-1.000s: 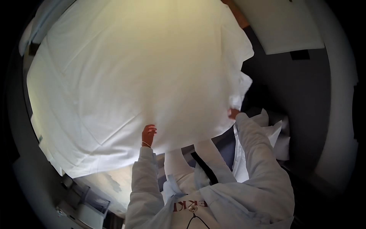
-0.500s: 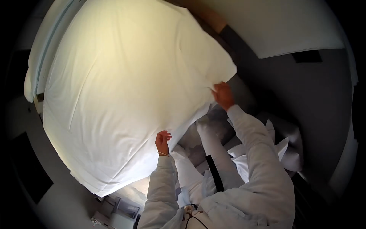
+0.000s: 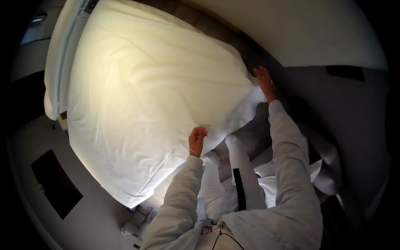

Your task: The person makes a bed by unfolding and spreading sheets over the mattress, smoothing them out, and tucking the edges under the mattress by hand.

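A wide white sheet (image 3: 154, 83) covers the bed, with soft folds running across it. At the sheet's near edge, my left hand (image 3: 197, 141) hovers with loosely curled fingers and nothing visible in them. A thin bracelet circles that wrist. My right hand (image 3: 265, 83) is stretched out beside the sheet's far right corner, fingers apart. The sheet's bunched corner lies right against this hand; whether they touch is hard to tell. Below the right hand, the sheet's edge droops over the side of the bed.
A padded headboard (image 3: 60, 62) stands at the left. White and grey bundled fabric (image 3: 325, 171) lies on the right behind my arm. A small table or stand (image 3: 135, 225) is at lower left. A pale wall (image 3: 300, 33) rises at upper right, above dark flooring.
My right hand has moved outward and up, its fingers now spread, and the sheet's corner has dropped and bunched. My left hand has shifted right and slightly up in view.
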`<state>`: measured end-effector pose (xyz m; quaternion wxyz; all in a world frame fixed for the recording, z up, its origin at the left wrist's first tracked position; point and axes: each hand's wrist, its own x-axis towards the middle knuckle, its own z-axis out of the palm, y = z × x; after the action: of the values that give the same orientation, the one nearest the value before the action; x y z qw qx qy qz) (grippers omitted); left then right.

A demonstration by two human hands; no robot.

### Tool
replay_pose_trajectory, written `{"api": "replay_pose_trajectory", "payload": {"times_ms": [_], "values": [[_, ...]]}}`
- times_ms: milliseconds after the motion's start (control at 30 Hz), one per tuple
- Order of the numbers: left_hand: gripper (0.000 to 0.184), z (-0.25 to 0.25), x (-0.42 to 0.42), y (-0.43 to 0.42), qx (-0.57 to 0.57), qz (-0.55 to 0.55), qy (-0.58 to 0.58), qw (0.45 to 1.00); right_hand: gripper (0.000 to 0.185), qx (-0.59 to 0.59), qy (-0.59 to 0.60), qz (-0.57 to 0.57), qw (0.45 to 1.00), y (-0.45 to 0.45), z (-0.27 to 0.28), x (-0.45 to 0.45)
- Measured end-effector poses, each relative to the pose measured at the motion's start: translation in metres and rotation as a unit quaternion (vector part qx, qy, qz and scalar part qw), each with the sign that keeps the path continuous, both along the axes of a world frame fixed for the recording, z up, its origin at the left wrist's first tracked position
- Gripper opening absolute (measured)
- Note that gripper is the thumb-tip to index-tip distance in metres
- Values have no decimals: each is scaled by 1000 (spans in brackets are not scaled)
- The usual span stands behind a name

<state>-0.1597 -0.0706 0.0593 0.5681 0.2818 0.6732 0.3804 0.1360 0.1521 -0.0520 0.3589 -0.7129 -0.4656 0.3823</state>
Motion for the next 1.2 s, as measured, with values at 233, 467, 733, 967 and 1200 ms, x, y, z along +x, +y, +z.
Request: {"api": "replay_pose_trajectory", "payload": {"times_ms": [233, 467, 733, 967, 1200], "values": [[11, 5, 5, 1, -22, -30, 89, 995, 70, -101, 107, 47, 988, 53, -24, -26], [10, -5, -5, -6, -66, -26, 42, 997, 50, -199, 139, 124, 962, 67, 37, -60], [9, -16, 22, 15, -52, -43, 35, 997, 29, 54, 155, 171, 972, 98, 16, -60], [8, -1, 2, 1, -60, -71, 122, 988, 18, 396, -170, 223, 874, 89, 85, -50], [18, -7, -3, 3, 3, 10, 311, 950, 9, 89, -388, 265, 878, 85, 92, -51]]}}
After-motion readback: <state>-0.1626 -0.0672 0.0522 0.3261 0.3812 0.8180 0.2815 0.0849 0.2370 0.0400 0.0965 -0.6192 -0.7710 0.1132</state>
